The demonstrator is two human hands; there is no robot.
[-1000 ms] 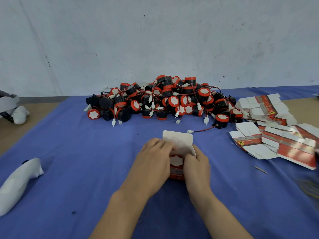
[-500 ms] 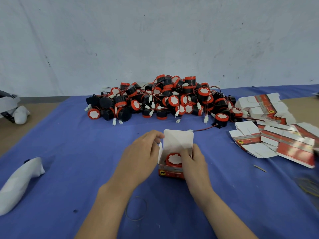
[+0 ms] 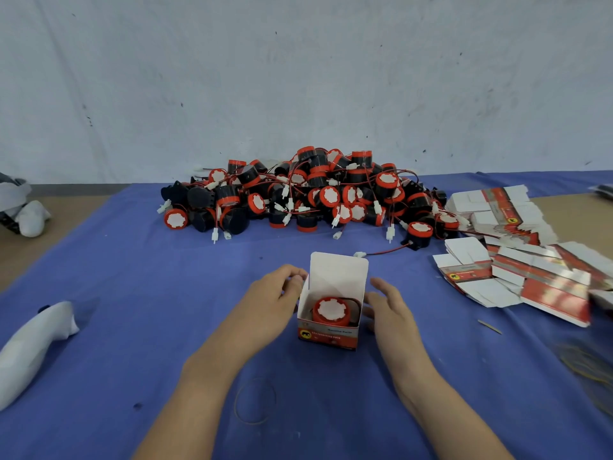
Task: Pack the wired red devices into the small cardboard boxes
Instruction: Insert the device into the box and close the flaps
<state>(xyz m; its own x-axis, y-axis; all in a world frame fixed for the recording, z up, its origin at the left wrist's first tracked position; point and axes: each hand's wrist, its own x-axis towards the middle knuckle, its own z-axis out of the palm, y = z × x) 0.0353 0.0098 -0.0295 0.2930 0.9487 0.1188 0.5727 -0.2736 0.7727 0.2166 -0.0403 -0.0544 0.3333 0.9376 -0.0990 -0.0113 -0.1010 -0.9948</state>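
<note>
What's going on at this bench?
A person is packing by hand. One device sits inside an open box, lid flap upright, not yet closed. The left hand holds the box's left edge with curled fingers; the right hand is open beside its right wall. A pile of loose devices lies behind on the cloth, flat boxes to the right.

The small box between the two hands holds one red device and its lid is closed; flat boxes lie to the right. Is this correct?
Not quite. The head view shows the lid of the small box standing open, not closed. The rest holds: one red device inside, left hand and right hand beside it, flat boxes to the right.
</note>
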